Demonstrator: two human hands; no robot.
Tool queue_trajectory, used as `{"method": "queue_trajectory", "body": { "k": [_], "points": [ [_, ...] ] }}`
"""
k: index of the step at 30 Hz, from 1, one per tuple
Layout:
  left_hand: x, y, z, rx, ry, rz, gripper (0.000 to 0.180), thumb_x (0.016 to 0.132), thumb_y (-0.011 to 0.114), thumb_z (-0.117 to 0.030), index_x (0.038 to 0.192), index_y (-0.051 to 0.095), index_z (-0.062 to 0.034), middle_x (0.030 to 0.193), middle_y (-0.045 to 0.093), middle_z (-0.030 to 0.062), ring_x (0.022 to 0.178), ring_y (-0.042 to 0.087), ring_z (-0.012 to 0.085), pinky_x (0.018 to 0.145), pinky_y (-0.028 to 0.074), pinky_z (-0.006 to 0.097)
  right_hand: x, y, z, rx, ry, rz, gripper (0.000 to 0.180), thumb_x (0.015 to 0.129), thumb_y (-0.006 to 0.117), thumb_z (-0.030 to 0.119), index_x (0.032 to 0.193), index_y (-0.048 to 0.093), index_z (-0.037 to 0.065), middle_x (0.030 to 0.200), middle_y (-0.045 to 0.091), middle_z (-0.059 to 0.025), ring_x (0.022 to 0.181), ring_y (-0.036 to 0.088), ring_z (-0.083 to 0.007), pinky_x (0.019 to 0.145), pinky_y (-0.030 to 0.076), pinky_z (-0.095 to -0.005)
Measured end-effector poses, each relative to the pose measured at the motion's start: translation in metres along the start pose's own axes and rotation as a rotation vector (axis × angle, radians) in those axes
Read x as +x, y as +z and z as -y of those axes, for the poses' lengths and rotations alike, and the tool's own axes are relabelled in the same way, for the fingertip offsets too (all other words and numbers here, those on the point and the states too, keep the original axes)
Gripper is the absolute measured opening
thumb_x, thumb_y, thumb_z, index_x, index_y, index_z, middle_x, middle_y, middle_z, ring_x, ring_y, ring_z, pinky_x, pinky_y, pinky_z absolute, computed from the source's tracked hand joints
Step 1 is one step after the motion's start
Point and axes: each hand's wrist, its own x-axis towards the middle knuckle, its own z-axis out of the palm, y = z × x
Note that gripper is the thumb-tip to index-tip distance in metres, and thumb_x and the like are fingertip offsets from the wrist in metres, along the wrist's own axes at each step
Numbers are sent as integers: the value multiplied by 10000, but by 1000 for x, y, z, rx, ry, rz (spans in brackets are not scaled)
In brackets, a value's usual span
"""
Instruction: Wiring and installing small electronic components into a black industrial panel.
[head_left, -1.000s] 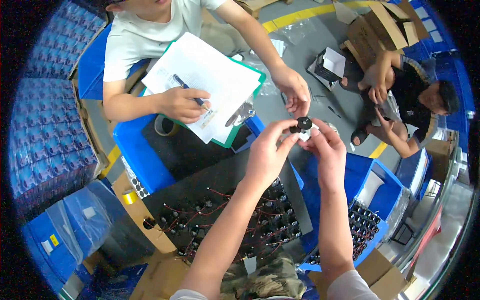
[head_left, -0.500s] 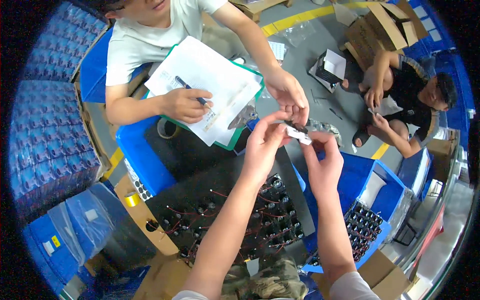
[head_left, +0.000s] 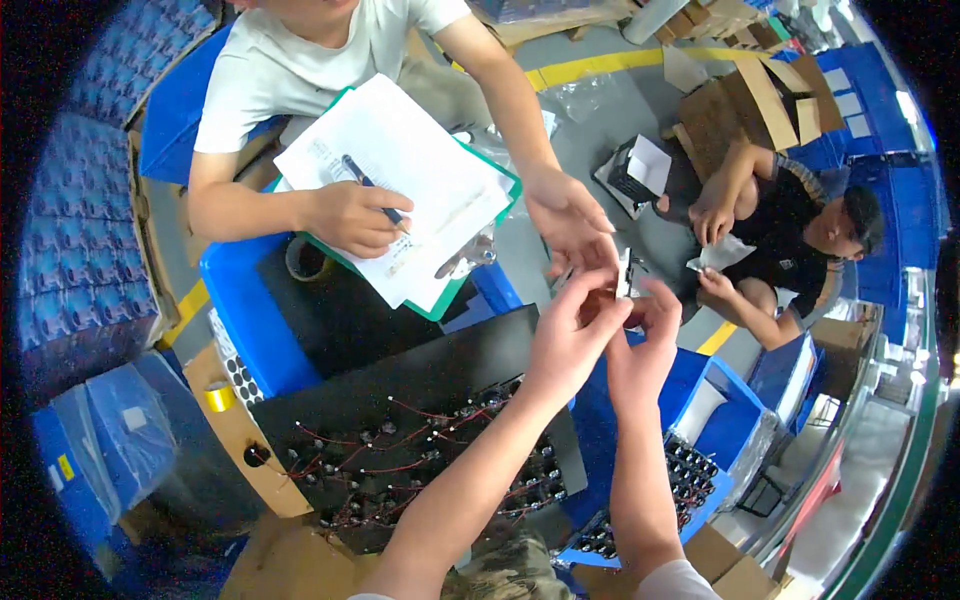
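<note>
Both of my hands are raised in front of me, fingertips together around a small black and white part. My left hand is closed, pinching near its lower end. My right hand has its fingers curled in from the other side, also closed at the part; its exact contact is partly hidden. Just beyond is a co-worker's open hand, palm turned up. Below my forearms, several small black components with thin red wires lie on a black board.
The co-worker holds a pen over papers on a green clipboard. A blue bin stands at left, near a yellow tape roll. At right, black parts fill a tray. Another person sits farther right.
My hands have come closer together, and the part has turned from lying slanted to upright. The co-worker's hand has opened and drawn slightly back from it. The view has shifted a little.
</note>
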Motion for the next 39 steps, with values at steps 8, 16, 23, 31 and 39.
{"method": "queue_trajectory", "body": {
  "k": [8,16,23,31,39],
  "points": [
    [9,-3,9,-76,23,25,307,920,569,-43,1202,485,47,1112,582,86,1027,572,129,914,460,259,29,-18,16,-198,-107,180,373,762,702,86,1098,540,84,766,635,-90,671,642,-210,639,518,-322],
    [15,-10,4,-118,22,-53,276,900,621,-150,1103,567,31,984,634,95,869,608,125,762,495,263,49,-21,32,-409,-263,289,327,716,735,127,974,538,90,748,643,-71,655,644,-219,606,518,-338],
    [16,-17,4,-27,-20,-41,261,927,588,-134,1127,551,30,988,628,63,913,582,89,794,477,216,51,-13,39,-411,-256,331,322,716,737,100,957,526,61,709,615,-66,653,621,-163,620,497,-294],
    [10,-20,-9,81,21,-29,331,920,590,-122,1204,504,23,1101,614,101,993,600,146,883,475,258,60,-12,38,-490,-339,270,359,713,746,151,991,533,70,840,637,-104,699,646,-248,616,511,-348],
    [-121,-39,-40,216,-94,-74,337,924,574,-97,1238,494,-4,1211,581,109,1098,568,167,950,453,316,-10,-45,28,-153,-55,235,215,790,702,74,917,536,27,796,604,-82,671,587,-160,632,481,-291]
  ]
}}
